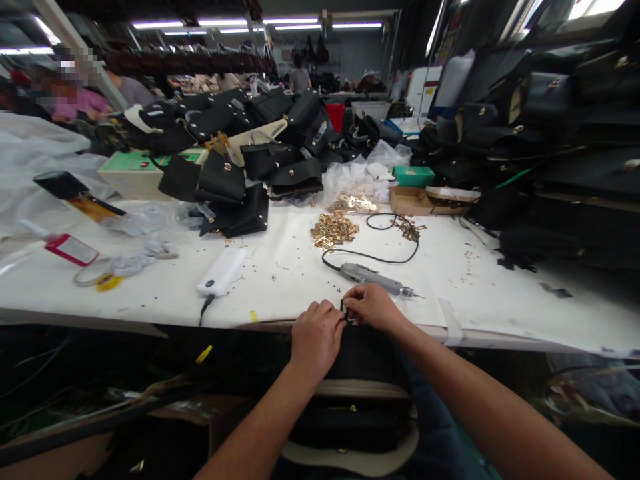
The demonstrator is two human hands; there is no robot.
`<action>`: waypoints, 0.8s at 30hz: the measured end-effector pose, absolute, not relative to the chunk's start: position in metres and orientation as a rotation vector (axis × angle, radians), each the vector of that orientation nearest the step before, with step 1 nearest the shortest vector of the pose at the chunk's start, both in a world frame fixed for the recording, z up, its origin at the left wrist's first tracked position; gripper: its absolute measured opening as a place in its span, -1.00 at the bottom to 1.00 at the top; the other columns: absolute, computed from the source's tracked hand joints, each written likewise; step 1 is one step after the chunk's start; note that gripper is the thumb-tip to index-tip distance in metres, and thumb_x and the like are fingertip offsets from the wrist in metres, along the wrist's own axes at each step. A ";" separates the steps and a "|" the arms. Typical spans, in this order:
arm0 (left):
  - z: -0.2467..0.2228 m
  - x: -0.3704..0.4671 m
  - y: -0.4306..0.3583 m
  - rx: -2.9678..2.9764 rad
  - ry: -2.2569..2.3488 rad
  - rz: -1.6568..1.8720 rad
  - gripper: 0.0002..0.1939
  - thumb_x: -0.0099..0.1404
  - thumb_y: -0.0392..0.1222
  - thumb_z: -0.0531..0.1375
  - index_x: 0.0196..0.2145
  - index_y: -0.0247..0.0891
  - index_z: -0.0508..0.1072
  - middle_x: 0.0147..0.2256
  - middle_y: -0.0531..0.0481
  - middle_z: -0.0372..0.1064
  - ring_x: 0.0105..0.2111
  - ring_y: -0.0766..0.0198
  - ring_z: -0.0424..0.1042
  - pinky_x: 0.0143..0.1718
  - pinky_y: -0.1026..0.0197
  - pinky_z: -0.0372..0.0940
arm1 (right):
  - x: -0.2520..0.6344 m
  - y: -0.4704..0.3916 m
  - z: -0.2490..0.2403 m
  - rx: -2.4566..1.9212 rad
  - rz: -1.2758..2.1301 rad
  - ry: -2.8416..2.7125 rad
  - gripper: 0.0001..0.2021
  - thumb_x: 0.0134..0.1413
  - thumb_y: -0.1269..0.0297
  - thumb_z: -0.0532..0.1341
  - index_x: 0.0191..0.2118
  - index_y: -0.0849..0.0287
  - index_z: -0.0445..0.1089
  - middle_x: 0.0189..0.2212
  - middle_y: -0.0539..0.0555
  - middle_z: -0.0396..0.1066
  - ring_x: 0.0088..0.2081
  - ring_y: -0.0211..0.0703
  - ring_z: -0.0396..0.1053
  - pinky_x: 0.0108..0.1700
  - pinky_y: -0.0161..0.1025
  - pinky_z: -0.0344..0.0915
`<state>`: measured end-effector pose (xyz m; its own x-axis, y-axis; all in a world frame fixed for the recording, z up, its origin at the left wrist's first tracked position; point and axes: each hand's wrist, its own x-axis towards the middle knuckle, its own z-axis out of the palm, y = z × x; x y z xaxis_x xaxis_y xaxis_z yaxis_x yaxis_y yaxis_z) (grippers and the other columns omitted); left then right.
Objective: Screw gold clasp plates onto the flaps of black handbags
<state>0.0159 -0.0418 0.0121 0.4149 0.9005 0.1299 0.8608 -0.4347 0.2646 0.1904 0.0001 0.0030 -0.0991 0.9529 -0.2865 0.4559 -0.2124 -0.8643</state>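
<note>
A black bag (367, 357) with a pale inner lining rests at the table's front edge, over my lap. My left hand (317, 337) is closed, its curled fingertips gripping the bag's far edge. Beside it, my right hand (373, 307) pinches a small dark piece (344, 309) standing up from that edge; whether it is part of the bag, I cannot tell. Just beyond my right hand lies a grey electric screwdriver (375, 279) with its bit pointing right. Farther back is a pile of gold-coloured metal fittings (333, 230).
A white power bank (223, 272) with a cable lies left on the white table (280, 287). A red bottle (73, 249) is at far left. Black bags (295, 177) are heaped behind, with more stacked at right. Small cardboard boxes (411, 201) stand at the back. Other people work in the distance.
</note>
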 end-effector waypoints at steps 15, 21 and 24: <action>0.003 0.005 -0.042 2.701 1.248 0.327 -0.76 0.48 -0.28 0.08 0.01 -0.21 0.48 -0.03 -0.06 0.49 -0.02 0.08 0.38 -0.08 -0.04 0.32 | 0.193 0.006 -0.002 -1.727 1.014 -1.774 -0.85 0.06 0.38 0.25 -0.35 0.17 0.61 -0.44 0.02 0.58 -0.37 -0.18 0.48 -0.29 -0.31 0.26; 0.008 0.005 -0.039 2.755 1.215 0.226 -0.76 0.47 -0.27 0.09 0.02 -0.19 0.47 -0.05 -0.04 0.49 -0.05 0.09 0.40 -0.13 -0.03 0.34 | 0.194 0.010 0.000 -1.774 1.046 -1.797 -0.86 0.04 0.39 0.27 -0.35 0.16 0.62 -0.41 0.01 0.59 -0.36 -0.17 0.48 -0.28 -0.30 0.26; 0.011 0.003 -0.037 2.782 1.176 0.173 -0.74 0.47 -0.27 0.08 0.06 -0.19 0.45 -0.05 -0.04 0.49 -0.05 0.09 0.40 -0.13 -0.01 0.35 | 0.194 0.011 0.000 -1.781 1.051 -1.787 -0.88 0.04 0.39 0.28 -0.34 0.17 0.61 -0.41 0.01 0.59 -0.36 -0.17 0.48 -0.29 -0.30 0.25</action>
<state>0.0029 -0.0369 0.0114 0.6925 0.7190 0.0594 0.7057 -0.6922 0.1512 0.1942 0.0111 0.0000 -0.1034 0.9698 -0.2210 0.6646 -0.0980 -0.7408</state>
